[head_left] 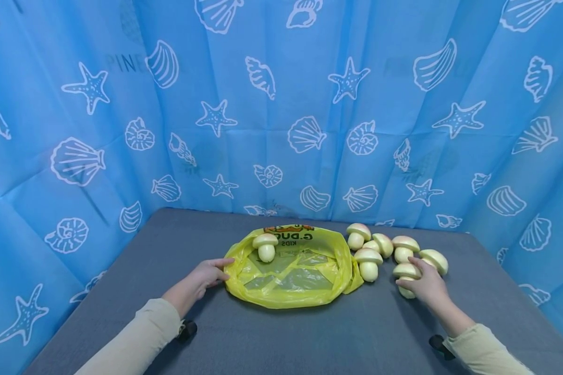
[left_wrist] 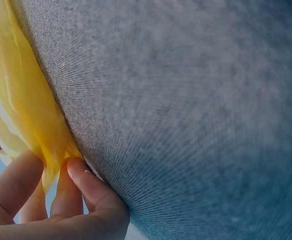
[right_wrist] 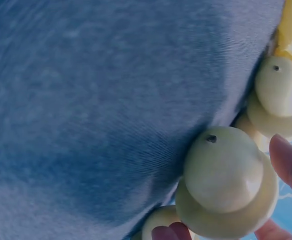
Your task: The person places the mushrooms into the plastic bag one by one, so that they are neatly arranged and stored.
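A yellow plastic bag [head_left: 288,302] lies spread on the table with its mouth open. Inside it, near the back left, one toy mushroom [head_left: 266,247] stands upright. My left hand [head_left: 204,276] pinches the bag's left rim; in the left wrist view, thumb and fingertips meet on the gathered yellow film [left_wrist: 31,100]. To the right of the bag, my right hand [head_left: 427,285] has its thumb and fingers around another toy mushroom [head_left: 405,271], pale with a rounded cap. The right wrist view shows this mushroom's stem end [right_wrist: 223,170] facing the camera, fingertips at its cap.
Several more toy mushrooms [head_left: 368,264] cluster between the bag and my right hand, some touching one another. Another mushroom [head_left: 435,260] sits just behind that hand. A blue shell-print curtain [head_left: 281,104] hangs behind the grey table [head_left: 309,344].
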`<state>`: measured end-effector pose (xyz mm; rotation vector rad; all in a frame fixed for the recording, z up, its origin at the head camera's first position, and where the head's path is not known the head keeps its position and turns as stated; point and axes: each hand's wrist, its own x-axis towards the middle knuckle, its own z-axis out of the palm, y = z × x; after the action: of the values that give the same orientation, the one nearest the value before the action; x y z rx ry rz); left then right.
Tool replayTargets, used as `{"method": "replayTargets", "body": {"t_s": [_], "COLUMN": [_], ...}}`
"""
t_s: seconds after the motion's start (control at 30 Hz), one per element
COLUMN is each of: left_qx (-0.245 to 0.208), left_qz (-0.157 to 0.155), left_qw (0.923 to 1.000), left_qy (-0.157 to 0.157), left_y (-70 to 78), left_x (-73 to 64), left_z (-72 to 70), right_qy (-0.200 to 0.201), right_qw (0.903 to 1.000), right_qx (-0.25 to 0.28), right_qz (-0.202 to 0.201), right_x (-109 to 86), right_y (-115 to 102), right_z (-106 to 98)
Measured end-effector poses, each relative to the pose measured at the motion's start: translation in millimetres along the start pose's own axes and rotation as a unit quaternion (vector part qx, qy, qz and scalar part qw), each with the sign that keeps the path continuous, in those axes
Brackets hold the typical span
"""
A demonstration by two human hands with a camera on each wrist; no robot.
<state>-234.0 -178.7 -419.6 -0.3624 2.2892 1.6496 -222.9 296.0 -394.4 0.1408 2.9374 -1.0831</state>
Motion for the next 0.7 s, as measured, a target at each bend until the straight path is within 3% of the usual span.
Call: {"method": "replayTargets", "body": {"t_s": [0.7], "left_qx": [-0.007], "left_qz": [-0.005], "left_qw": [1.0], "left_qy": [0.003], "left_y": [-0.4], "left_x": [0.8], "left_z": [0.0], "right_qy": [0.0], "right_qw": [0.9999], "right_qx": [-0.006], "right_qz": [0.014], "right_x": [3.6], "right_y": [5.2], "right_z": [1.9]}}
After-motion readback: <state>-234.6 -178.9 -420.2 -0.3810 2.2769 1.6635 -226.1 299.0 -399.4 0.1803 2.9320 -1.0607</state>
